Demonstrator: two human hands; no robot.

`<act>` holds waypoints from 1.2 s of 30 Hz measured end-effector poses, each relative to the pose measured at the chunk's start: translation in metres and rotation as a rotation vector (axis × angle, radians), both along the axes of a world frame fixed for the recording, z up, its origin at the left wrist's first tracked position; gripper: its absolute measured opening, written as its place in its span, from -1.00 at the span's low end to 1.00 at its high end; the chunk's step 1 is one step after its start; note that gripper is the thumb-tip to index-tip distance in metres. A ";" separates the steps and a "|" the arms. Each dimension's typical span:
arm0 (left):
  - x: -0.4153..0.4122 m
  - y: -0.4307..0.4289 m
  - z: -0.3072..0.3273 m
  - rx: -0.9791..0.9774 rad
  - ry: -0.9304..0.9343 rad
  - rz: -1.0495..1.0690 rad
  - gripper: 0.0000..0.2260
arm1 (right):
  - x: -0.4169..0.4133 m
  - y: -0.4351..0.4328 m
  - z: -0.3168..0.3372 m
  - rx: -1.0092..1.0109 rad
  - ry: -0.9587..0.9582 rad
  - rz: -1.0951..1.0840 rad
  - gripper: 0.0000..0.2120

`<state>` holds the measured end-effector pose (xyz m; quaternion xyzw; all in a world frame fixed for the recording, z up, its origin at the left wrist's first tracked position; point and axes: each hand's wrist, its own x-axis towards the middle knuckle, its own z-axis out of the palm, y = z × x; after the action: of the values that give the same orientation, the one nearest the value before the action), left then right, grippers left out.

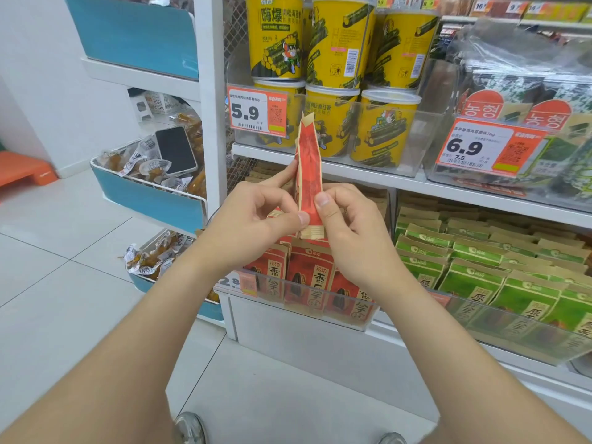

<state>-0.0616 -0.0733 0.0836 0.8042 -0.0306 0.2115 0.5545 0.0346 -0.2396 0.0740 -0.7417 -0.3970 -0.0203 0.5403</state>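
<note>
Pinching a red sunflower-seed packet (pixel 309 174) edge-on and upright, the left hand (pixel 256 216) and right hand (pixel 349 219) each close their grip on its lower half, above the shelf bin (pixel 307 302) of matching red packets.

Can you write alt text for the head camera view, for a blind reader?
The left hand and right hand pinch a slim red paper packet upright before a white shop shelf of yellow tubs and green packets.
</note>
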 end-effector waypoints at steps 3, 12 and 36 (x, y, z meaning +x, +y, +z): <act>0.002 0.001 -0.004 -0.028 -0.018 -0.016 -0.81 | -0.001 0.000 0.000 0.021 0.012 -0.007 -0.75; 0.007 -0.002 -0.008 -0.006 0.009 0.024 -0.55 | 0.003 -0.004 0.003 0.000 0.131 0.113 -0.74; 0.008 -0.022 0.002 -0.319 0.102 0.281 -0.73 | 0.005 -0.010 0.003 -0.042 0.158 0.005 -0.61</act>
<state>-0.0534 -0.0953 0.0860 0.7122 0.1439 0.2482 0.6407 0.0399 -0.2495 0.0770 -0.7512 -0.3553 0.0482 0.5542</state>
